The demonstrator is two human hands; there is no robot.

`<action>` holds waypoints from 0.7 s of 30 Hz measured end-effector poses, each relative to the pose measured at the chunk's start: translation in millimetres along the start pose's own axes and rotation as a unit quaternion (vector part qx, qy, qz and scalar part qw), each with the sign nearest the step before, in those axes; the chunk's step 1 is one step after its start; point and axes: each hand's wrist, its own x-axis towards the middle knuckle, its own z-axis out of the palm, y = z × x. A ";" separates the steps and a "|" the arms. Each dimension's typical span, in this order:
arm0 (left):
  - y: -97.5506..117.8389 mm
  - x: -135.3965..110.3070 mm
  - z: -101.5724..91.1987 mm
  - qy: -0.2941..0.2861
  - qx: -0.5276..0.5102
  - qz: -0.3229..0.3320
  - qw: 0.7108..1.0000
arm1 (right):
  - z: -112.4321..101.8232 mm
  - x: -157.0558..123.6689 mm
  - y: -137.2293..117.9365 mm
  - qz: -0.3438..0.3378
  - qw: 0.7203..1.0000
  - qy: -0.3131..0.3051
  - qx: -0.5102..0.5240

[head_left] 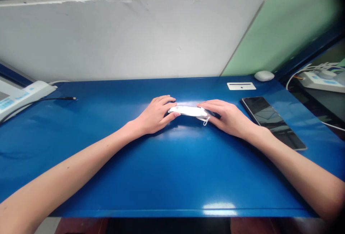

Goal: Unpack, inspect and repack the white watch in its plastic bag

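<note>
A slim, shiny white object with dark ends (188, 111) lies on the blue table between my hands; its kind I cannot make out. From its right end hangs a small pale loop (206, 121), like a zip pull. My left hand (161, 115) grips the left end, thumb in front and fingers behind. At the other end, my right hand (223, 115) holds it with the thumb below and the fingers over the top. Both palms hide parts of the ends.
Right of my right hand lies a dark phone (273, 121). Behind it are a white card (241, 86) and a white rounded case (264, 75). A black cable (64, 98) and a white power strip (29, 94) sit at left. A grey panel (121, 40) closes off the back.
</note>
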 end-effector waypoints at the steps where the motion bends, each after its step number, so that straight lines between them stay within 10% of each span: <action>1: -0.7 0.2 0.2 0.015 -0.020 0.001 1.000 | -0.4 -0.2 -1.5 0.007 1.000 0.002 0.010; 21: 6.7 -3.7 0.0 0.130 -0.042 0.044 0.990 | 1.8 1.9 -14.1 0.111 0.971 0.019 0.209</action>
